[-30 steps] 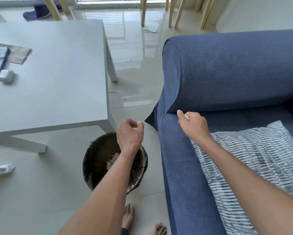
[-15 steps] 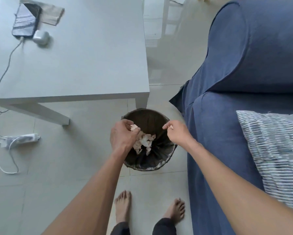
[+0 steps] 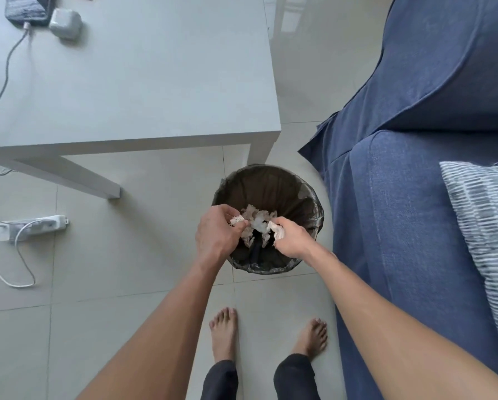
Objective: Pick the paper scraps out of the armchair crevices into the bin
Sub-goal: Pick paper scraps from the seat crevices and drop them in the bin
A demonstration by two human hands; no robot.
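Observation:
A round bin (image 3: 273,180) lined with a dark bag stands on the floor between the table and the blue armchair (image 3: 409,197). Crumpled paper scraps (image 3: 258,219) lie inside it. Both of my hands hang over the bin's near side. My left hand (image 3: 216,235) pinches a small white scrap (image 3: 237,220) at its fingertips. My right hand (image 3: 291,238) grips another crumpled scrap (image 3: 277,230). The armchair's crevice between arm and seat runs at the upper right.
A grey table (image 3: 144,82) stands left of the bin, one leg close to its rim, with a phone (image 3: 25,8) and charger (image 3: 66,23) on it. A power strip (image 3: 31,228) and cables lie on the tiled floor at left. A striped cushion (image 3: 487,226) rests on the seat. My bare feet stand below the bin.
Both hands moved from the armchair's edge to over the bin, each carrying a scrap. My view tilted down toward the bin and my feet.

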